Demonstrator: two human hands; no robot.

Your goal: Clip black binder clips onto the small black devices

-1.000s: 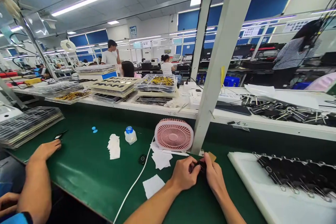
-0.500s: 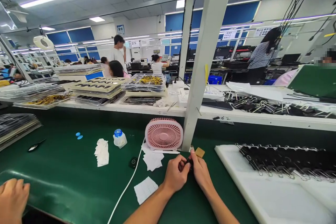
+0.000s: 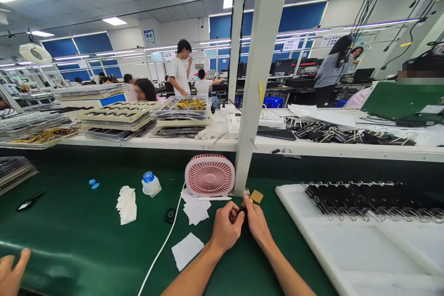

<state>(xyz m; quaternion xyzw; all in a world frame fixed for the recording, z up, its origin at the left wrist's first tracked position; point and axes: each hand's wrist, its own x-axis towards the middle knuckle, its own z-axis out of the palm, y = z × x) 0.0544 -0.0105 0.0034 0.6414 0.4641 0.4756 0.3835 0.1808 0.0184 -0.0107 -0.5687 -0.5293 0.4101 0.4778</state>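
Observation:
My left hand (image 3: 226, 227) and my right hand (image 3: 257, 223) meet over the green mat, in front of the pink fan. Pinched between their fingertips is a small black part (image 3: 242, 208), mostly covered by the fingers, so its kind cannot be made out. A bit of yellow shows beside my right fingers. Just beyond the right hand lies a tan square pad (image 3: 256, 196). White paper wipes (image 3: 188, 250) rest left of my left forearm, and a round black piece (image 3: 170, 215) lies by the white cable.
The pink fan (image 3: 210, 176) stands against the white post (image 3: 258, 78). A blue-capped bottle (image 3: 151, 186) and crumpled tissue (image 3: 126, 206) are to the left. On the right, a white tray (image 3: 354, 245) carries a row of black binder clips (image 3: 367, 201). Another person's hand (image 3: 13, 273) is at lower left.
The view has shifted slightly, moving most things left in the picture. Both my hands stay together on the black part. The other person's hand at lower left has moved lower, fingers now spread.

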